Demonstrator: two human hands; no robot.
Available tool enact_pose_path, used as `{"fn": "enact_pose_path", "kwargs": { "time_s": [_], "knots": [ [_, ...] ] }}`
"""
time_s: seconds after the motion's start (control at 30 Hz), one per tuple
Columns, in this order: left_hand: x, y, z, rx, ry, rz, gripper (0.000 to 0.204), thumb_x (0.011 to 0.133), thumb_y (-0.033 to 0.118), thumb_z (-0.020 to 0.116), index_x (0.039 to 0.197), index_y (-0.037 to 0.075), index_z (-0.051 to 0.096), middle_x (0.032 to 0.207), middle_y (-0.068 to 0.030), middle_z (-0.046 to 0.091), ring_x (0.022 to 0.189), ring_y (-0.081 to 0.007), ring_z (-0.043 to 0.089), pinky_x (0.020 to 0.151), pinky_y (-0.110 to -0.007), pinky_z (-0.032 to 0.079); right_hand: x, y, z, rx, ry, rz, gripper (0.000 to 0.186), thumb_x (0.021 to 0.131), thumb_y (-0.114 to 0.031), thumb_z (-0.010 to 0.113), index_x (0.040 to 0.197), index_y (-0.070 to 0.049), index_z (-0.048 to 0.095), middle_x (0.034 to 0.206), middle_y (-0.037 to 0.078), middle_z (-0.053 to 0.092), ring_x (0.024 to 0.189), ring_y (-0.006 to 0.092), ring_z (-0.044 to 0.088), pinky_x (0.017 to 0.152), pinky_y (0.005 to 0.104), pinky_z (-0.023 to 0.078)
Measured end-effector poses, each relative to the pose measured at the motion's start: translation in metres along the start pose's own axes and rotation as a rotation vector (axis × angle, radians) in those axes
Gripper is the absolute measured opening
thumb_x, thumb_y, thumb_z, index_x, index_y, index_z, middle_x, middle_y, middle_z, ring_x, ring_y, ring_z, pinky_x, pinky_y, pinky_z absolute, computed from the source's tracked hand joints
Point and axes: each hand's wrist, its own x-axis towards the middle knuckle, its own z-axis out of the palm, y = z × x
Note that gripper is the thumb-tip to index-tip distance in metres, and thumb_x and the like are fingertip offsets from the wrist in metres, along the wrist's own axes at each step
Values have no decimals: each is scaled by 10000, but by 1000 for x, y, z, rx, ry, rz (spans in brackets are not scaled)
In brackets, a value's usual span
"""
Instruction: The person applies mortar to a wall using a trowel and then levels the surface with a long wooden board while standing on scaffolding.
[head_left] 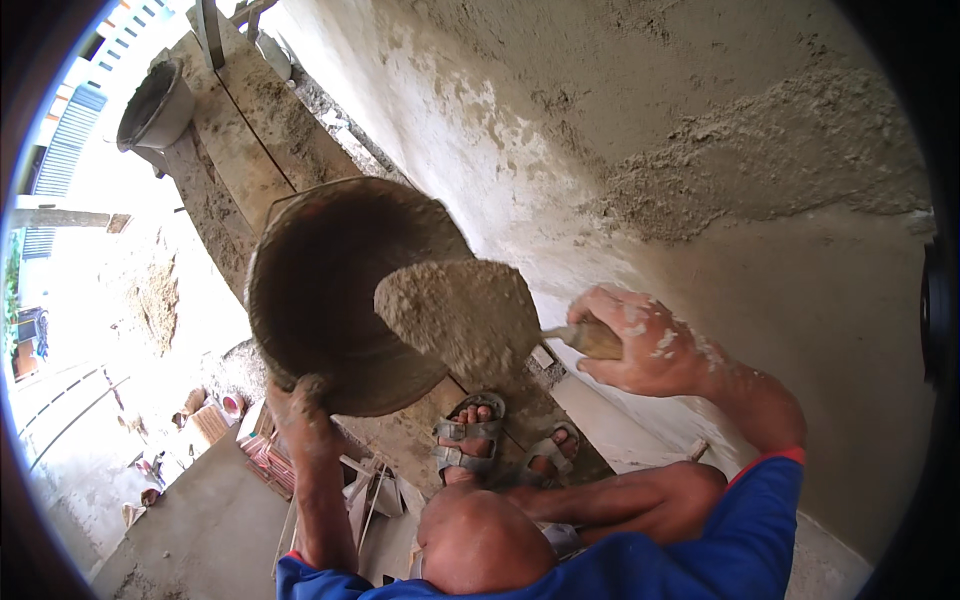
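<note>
Right hand (640, 343) grips the trowel (598, 341), its mortar (460, 308) lying left, toward the bucket (318, 275). Left hand (302, 412) (the nearer) grasps the latter

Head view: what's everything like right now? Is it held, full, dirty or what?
Left hand: grip closed on the bucket's rim.
Right hand: grip closed on the trowel's handle.
Bucket: open-topped, inside too dark to tell how full.
Trowel: held, loaded.
Mortar: heaped on the trowel.
Wall: part rough, part smoother.
Planks: dirty.
Sandals: worn.
Basin: not held.
</note>
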Motion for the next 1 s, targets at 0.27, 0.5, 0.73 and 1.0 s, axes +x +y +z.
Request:
{"fn": "enact_pose_path", "kwargs": {
  "time_s": [0.27, 0.5, 0.73, 1.0],
  "knots": [
    [-9, 10, -18, -37, 116, 16, 404, 685, -8, 548, 1089, -16, 540, 999, -79, 600, 897, -171, 591, 831, -288, 487, 10, 145, 12, 84, 111, 464, 339, 809, -114, 665, 1142, -77, 620, 998, 71, 648, 878, 169, 601, 742, 297, 521],
    [-5, 10, -23, 9, -2, -11, 422, 700, 11, 537, 1120, -29, 539, 1028, -84, 609, 931, -188, 598, 862, -298, 475, -31, 50, -63, -359, 573, 170, 449, 805, -91, 646, 1247, -83, 568, 1188, 165, 604, 976, 256, 636, 803, 380, 528],
    [13, 1, 46, -45, -147, -56, 411, 709, -70, 531, 1119, -47, 560, 1008, -98, 647, 876, -188, 626, 818, -310, 507, 21, 6, 11, -847, 451, -196, 350, 809, -135, 612, 1158, -110, 594, 1062, 132, 586, 1017, 258, 589, 861, 380, 472],
    [19, -3, 79, -12, -163, -44, 436, 715, -84, 524, 1148, -42, 537, 1004, -79, 633, 868, -167, 612, 809, -295, 504, 71, 44, 90, -641, 51, -192, 326, 799, -132, 573, 1124, -110, 594, 949, 176, 619, 904, 318, 628, 762, 390, 515]
  ]
}}
